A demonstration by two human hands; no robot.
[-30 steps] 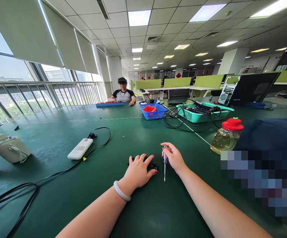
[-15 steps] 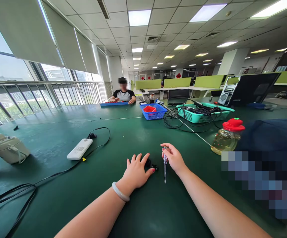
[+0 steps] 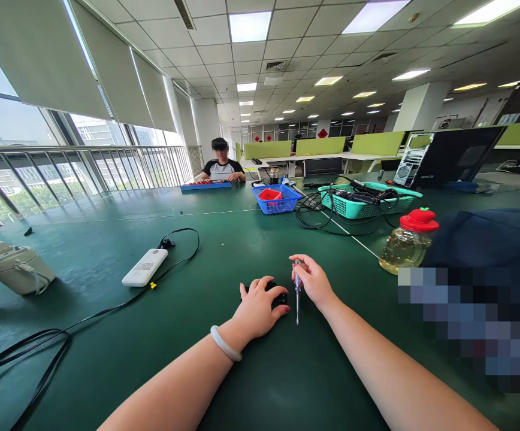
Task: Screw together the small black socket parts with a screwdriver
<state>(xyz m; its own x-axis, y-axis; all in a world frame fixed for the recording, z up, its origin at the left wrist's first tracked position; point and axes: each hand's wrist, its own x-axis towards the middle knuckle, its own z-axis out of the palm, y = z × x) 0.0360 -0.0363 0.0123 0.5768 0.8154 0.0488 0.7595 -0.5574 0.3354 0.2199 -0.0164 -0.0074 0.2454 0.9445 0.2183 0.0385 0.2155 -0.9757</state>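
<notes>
In front of me my left hand point(image 3: 259, 307), a pale bangle at its wrist, rests on the table. Its thumb and fingers curl round a small black object point(image 3: 280, 293), mostly covered by the hand, so I cannot tell its kind. Just to the right, my right hand point(image 3: 313, 279) grips a screwdriver point(image 3: 298, 293) by its clear handle. The screwdriver is close to upright, its metal tip pointing down toward me, apart from the black object.
On the green table point(image 3: 107, 365) lie a white power strip point(image 3: 145, 267) with a black cable and a beige case point(image 3: 20, 268). Beyond are a blue basket point(image 3: 277, 205), a teal basket point(image 3: 354, 208) of cables and a red-lidded jar point(image 3: 406, 245). A person point(image 3: 221, 167) sits opposite.
My left hand has shifted slightly right, and its spread fingers have closed round the black object. The screwdriver stays in my right hand, nearly in place.
</notes>
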